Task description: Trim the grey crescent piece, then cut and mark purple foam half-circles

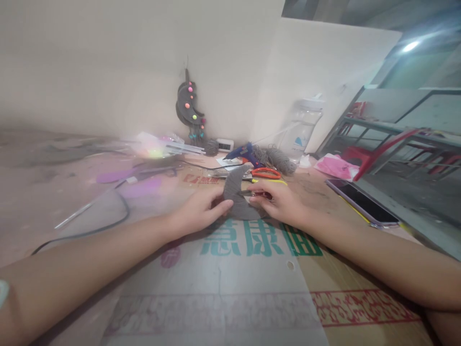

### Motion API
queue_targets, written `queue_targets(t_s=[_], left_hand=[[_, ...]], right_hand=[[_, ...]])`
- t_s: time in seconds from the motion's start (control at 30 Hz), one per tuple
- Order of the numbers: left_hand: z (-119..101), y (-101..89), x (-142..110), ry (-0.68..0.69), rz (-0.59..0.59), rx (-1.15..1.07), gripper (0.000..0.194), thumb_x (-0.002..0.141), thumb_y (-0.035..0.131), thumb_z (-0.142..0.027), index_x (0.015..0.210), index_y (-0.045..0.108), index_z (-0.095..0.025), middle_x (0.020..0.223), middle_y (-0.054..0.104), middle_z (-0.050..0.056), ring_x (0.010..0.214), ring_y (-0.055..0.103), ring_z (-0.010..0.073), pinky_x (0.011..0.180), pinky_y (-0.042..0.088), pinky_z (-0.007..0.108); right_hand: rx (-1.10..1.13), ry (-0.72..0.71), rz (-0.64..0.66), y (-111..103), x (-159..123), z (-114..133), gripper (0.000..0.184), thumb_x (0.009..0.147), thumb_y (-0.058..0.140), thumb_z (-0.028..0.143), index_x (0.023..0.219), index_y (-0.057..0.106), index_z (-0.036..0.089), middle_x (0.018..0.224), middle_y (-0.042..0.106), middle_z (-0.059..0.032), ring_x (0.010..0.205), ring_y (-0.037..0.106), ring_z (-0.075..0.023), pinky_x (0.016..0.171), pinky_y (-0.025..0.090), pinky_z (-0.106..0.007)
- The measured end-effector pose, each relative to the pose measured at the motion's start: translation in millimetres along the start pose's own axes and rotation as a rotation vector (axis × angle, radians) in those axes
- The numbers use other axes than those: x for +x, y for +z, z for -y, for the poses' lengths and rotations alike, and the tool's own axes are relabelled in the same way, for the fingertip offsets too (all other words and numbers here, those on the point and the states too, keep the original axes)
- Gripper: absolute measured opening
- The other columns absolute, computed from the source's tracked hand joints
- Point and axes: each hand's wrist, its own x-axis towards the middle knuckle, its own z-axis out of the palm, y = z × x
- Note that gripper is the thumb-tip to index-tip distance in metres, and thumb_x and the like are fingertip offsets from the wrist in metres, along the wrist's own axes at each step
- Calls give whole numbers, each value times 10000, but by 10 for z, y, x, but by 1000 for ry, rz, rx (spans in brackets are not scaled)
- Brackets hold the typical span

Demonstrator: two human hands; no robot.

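A crescent shape wrapped in grey yarn stands out over the cardboard in front of me. My left hand grips its left edge between thumb and fingers. Close against the crescent's inner curve, my right hand is closed on a small tool with dark red handles. The tool's tip points at the yarn; its exact kind is not clear. Just behind lie orange-handled scissors and a blue glue gun. Grey yarn sits to their right.
A decorated grey crescent with coloured pom-poms hangs on the wall. Glue sticks, a small digital clock and a clear bottle stand or lie at the back. To the right are a pink bag and a phone. A cord crosses the left.
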Motion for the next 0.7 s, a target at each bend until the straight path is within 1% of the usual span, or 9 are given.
queue_targets(t_s=[0.13,0.33,0.5,0.7], left_hand=[[-1,2,-2,-4,9,3,225,976,473,-335,872,588,-172,769,627,-2,744,587,162,708,454,263],[22,14,-1,-40,7,-51,226,975,476,-336,869,589,-170,759,618,-5,715,584,154,682,451,258],[28,13,-3,-39,20,-54,225,973,476,-341,900,601,-169,776,625,0,725,587,157,681,458,259],[30,10,12,-47,29,-101,224,974,470,-340,878,587,-174,759,601,-12,706,572,143,674,457,252]], right_hand=[[10,3,3,2,-9,-9,203,947,596,322,1031,702,169,853,744,-62,755,676,-171,693,495,-267],[-1,4,27,-3,-8,4,253,943,600,308,1145,692,186,929,750,-65,776,677,-170,720,498,-268],[-18,-21,6,-7,1,-6,204,948,591,300,1060,701,169,879,748,-65,758,670,-172,691,486,-269],[-52,-61,10,-20,11,-10,200,955,574,263,1093,695,185,867,743,-52,746,652,-170,696,469,-280]])
